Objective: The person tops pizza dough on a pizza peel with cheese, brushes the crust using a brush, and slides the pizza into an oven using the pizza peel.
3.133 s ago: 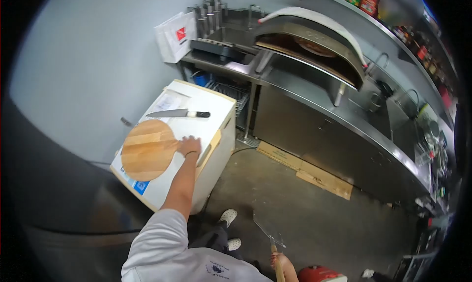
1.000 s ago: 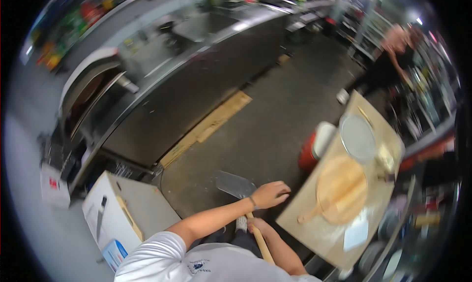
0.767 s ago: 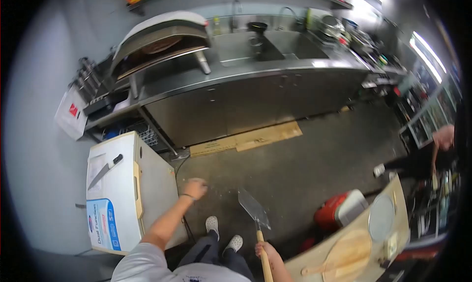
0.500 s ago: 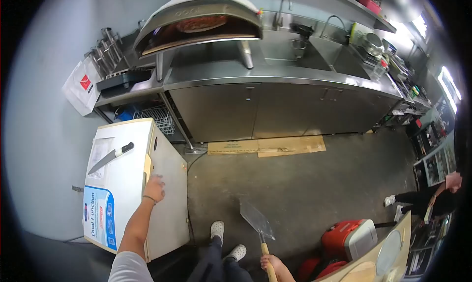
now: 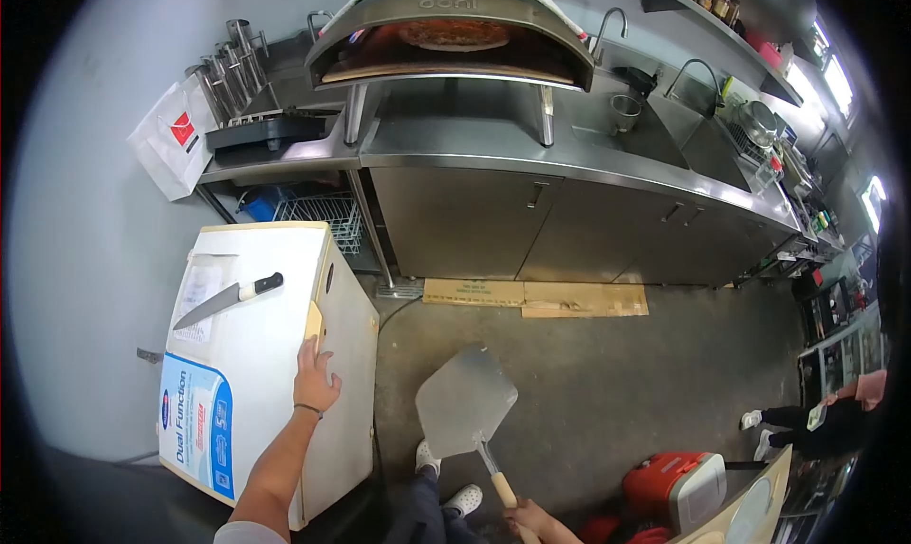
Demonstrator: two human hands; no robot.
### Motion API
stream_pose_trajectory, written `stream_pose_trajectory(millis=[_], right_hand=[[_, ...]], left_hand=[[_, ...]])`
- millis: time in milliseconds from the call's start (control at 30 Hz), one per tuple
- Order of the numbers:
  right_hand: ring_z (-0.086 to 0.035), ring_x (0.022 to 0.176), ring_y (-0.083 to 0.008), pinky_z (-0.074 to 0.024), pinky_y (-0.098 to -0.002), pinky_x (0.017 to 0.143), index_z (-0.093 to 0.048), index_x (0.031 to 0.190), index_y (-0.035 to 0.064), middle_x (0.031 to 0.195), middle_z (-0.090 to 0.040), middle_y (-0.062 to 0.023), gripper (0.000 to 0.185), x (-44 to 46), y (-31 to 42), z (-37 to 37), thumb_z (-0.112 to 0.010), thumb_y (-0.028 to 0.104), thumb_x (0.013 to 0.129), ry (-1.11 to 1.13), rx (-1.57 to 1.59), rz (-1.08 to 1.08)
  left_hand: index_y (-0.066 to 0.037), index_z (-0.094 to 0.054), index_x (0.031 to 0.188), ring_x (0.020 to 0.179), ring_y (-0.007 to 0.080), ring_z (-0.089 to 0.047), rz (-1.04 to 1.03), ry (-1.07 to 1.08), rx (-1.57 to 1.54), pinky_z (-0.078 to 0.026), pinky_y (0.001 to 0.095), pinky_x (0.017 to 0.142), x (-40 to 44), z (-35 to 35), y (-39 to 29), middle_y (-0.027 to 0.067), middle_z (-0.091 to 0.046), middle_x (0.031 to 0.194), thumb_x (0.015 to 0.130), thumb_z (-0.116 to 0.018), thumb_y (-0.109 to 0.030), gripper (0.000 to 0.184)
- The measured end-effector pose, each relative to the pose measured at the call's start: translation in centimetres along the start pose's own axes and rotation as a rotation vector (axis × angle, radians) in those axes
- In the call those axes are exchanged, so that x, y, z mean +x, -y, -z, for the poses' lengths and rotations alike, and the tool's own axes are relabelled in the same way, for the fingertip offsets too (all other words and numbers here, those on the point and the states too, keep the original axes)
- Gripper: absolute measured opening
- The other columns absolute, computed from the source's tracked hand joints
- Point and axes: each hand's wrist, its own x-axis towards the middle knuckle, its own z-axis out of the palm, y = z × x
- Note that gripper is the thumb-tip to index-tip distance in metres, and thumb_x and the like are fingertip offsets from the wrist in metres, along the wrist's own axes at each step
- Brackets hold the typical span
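My right hand (image 5: 533,521) is wrapped around the wooden handle of a pizza peel (image 5: 465,400). Its flat metal blade points forward above the floor, broad face up. On the left, my left hand (image 5: 316,383) is open at the front edge of a white chest freezer (image 5: 343,421), fingers pointing toward the yellowish lid handle (image 5: 313,320). Whether the fingertips touch it, I cannot tell. A large kitchen knife (image 5: 228,300) lies on the freezer lid. Ahead on the steel counter stands a pizza oven (image 5: 451,5), and a pizza (image 5: 454,35) is inside it.
A steel counter (image 5: 455,147) with sinks runs along the back wall. Flattened cardboard (image 5: 584,299) lies on the floor before it. At right are a red and white cooler (image 5: 697,492), a board (image 5: 773,478) and another person (image 5: 807,421) holding something. A white bag (image 5: 171,140) hangs at left.
The peel's blade has turned from nearly edge-on to face up and swung left. My left hand has its fingers more spread at the freezer edge. The view has shifted, bringing the oven rightward.
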Motion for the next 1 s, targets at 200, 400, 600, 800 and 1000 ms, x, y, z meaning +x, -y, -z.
stream_pose_trajectory(millis=[200, 400, 600, 800, 1000], right_hand=[[-0.038, 0.043, -0.0089, -0.0351, -0.0245, 0.039, -0.043, 0.093, 0.0094, 0.059, -0.039, 0.0035, 0.009, 3.0, 1.0, -0.9, -0.051, 0.013, 0.09, 0.515, 0.939, -0.194], [-0.039, 0.045, -0.008, -0.0366, -0.023, 0.043, -0.044, 0.09, 0.0097, 0.06, -0.039, 0.0033, 0.005, 5.2, 0.1, -4.0, -0.049, 0.011, 0.091, 0.627, 1.032, -0.189], [-0.041, 0.046, -0.0085, -0.0367, -0.0236, 0.043, -0.044, 0.086, 0.009, 0.06, -0.042, 0.0033, 0.007, 5.5, 0.0, -4.6, -0.049, 0.011, 0.091, 0.508, 0.982, -0.253], [-0.038, 0.046, -0.0074, -0.0344, -0.0239, 0.043, -0.044, 0.087, 0.0126, 0.062, -0.039, 0.0055, 0.006, 5.8, -0.2, -5.0, -0.05, 0.013, 0.09, 0.499, 1.011, -0.264], [-0.038, 0.045, -0.0074, -0.0338, -0.0241, 0.042, -0.044, 0.086, 0.0125, 0.06, -0.039, 0.005, 0.008, 5.8, 0.3, -5.1, -0.052, 0.013, 0.088, 0.482, 1.04, -0.208]], left_hand=[[-0.005, -0.056, 0.108, 0.126, 0.0344, -0.035, 0.121, 0.124, -0.005, -0.045, 0.0412, 0.092, 0.2, -0.2, 0.3, 0.0168, -0.029, 0.139, 0.069, -0.057, -0.011, 0.04], [-0.007, -0.055, 0.114, 0.111, 0.0304, -0.049, 0.022, 0.043, 0.041, -0.048, 0.0392, 0.086, 0.3, -0.2, 0.3, 0.0131, -0.026, 0.144, 0.069, -0.057, -0.015, 0.046], [-0.01, -0.059, 0.113, 0.103, 0.0294, -0.052, -0.062, 0.175, 0.166, -0.049, 0.0369, 0.083, 0.8, 0.9, -0.5, 0.0083, -0.033, 0.142, 0.07, -0.058, -0.025, 0.046], [-0.011, -0.068, 0.088, 0.094, 0.0263, -0.053, -0.031, 0.255, 0.111, -0.049, 0.0352, 0.078, 0.6, -0.3, 0.7, 0.0021, -0.063, 0.099, 0.071, -0.058, -0.027, 0.025], [-0.011, -0.068, 0.08, 0.09, 0.0263, -0.054, -0.026, 0.219, 0.112, -0.05, 0.0349, 0.076, 0.5, -0.4, 0.6, 0.0032, -0.064, 0.088, 0.071, -0.058, -0.027, 0.021]])
